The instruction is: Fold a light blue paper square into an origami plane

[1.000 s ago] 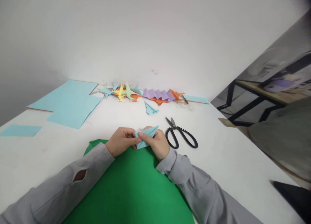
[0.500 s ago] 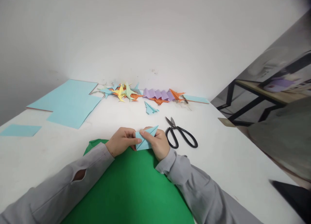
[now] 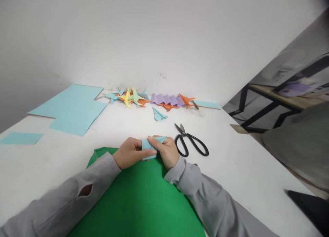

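Note:
A small folded piece of light blue paper [image 3: 146, 144] is held between both my hands, above the green cloth at the table's near edge. My left hand [image 3: 130, 154] is closed on its left side, the thumb lying across the lower part. My right hand [image 3: 166, 151] pinches the upper right part, where a narrow pointed corner shows. Fingers hide much of the paper's underside. Black-handled scissors [image 3: 191, 141] lie with blades parted just right of my right hand. Beyond my hands sits a folded light blue paper plane [image 3: 159, 114].
Light blue sheets [image 3: 69, 106] lie at the back left, with a smaller blue piece [image 3: 22, 138] nearer. Along the wall are several colourful folded paper shapes [image 3: 128, 97] and a purple pleated paper [image 3: 167, 99]. A black object [image 3: 305, 206] is at the right edge.
My left thumb has slid right across the folded paper, toward my right thumb. The paper's upper part now looks flatter and lower. The things on the table stay where they were.

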